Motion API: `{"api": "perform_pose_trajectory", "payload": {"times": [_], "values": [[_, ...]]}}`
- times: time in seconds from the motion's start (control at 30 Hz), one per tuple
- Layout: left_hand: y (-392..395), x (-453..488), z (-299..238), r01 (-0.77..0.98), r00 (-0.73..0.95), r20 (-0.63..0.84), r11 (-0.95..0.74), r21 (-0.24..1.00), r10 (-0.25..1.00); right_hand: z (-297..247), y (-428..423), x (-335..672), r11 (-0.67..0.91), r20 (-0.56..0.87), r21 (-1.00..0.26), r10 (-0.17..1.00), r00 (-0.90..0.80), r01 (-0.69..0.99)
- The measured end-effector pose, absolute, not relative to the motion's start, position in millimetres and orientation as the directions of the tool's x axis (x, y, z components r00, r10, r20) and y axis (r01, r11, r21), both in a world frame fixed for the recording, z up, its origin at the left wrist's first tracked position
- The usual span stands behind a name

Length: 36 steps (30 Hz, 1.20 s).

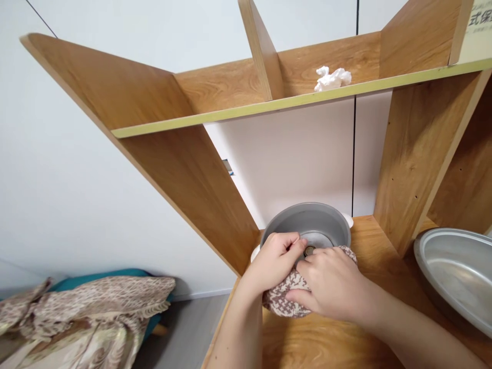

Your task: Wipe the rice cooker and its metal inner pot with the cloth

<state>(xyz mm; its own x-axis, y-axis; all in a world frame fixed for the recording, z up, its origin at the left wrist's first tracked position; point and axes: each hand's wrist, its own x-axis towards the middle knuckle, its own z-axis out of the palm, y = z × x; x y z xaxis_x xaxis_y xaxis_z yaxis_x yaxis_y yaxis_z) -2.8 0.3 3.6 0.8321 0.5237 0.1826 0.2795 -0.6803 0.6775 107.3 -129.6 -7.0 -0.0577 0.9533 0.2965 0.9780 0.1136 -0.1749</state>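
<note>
Wood grain fills the near ground: a shelf board (338, 338) on which both forearms come in from six o'clock. The right hand (330, 284) lies palm down, fingers curled closed over a knitted brown-and-white cloth (282, 300), pinning it against the near rim of a grey metal pot (311, 225). The left hand (274, 259) sits at its nine o'clock, touching it, fingers bent and pinching the same cloth at the pot's edge; the thumb points toward the pot's centre. Both hands are closed on the cloth; neither holds anything else.

The pot stands directly at twelve o'clock from the hands, touching them, so neither hand is clearly nearer. It is round, upright and open at the top, with no long axis to speak of, and a small round fitting shows in its floor just past the fingertips.

At three o'clock, well apart, lies a shallow metal pan (457, 271) in the next compartment. At eight o'clock, lower down, is a patterned blanket (88, 312). Farthest, at one o'clock on the upper shelf, rests a crumpled white tissue (332, 78).
</note>
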Motion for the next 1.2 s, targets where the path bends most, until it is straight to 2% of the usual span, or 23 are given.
{"api": "perform_pose_trajectory", "payload": {"times": [0.1, 0.23, 0.47, 0.6, 0.77, 1.0, 1.2], "values": [[9.8, -5.7, 0.7, 0.283, 0.824, 0.182, -0.668, 0.688, 0.536, -0.4, -133.8, 123.8, 0.136, 0.271, -0.158, 0.958, -0.089, 0.978], [8.5, -2.6, 0.8, 0.327, 0.821, 0.170, -0.693, 0.643, 0.545, 4.1, -138.3, 134.3, 0.138, 0.225, -0.157, 0.969, -0.101, 0.978], [-6.6, 6.3, 3.6, 0.401, 0.771, 0.200, -0.706, 0.583, 0.604, -10.6, -127.6, 106.2, 0.061, 0.280, -0.085, 0.959, -0.034, 0.995], [-1.9, 3.9, 2.5, 0.408, 0.773, 0.187, -0.700, 0.586, 0.607, -8.7, -128.6, 112.1, 0.074, 0.274, -0.110, 0.961, -0.042, 0.991], [1.3, 2.7, 1.4, 0.415, 0.770, 0.182, -0.696, 0.585, 0.612, 1.8, -135.9, 138.5, 0.132, 0.199, -0.165, 0.975, -0.098, 0.977], [-5.4, 5.8, 3.6, 0.442, 0.764, 0.182, -0.708, 0.551, 0.619, -6.3, -128.3, 112.6, 0.073, 0.214, -0.079, 0.975, -0.054, 0.994], [-1.3, 4.8, 3.5, 0.456, 0.762, 0.170, -0.705, 0.543, 0.625, 1.2, -136.7, 140.7, 0.136, 0.160, -0.215, 0.982, -0.103, 0.967]]}}
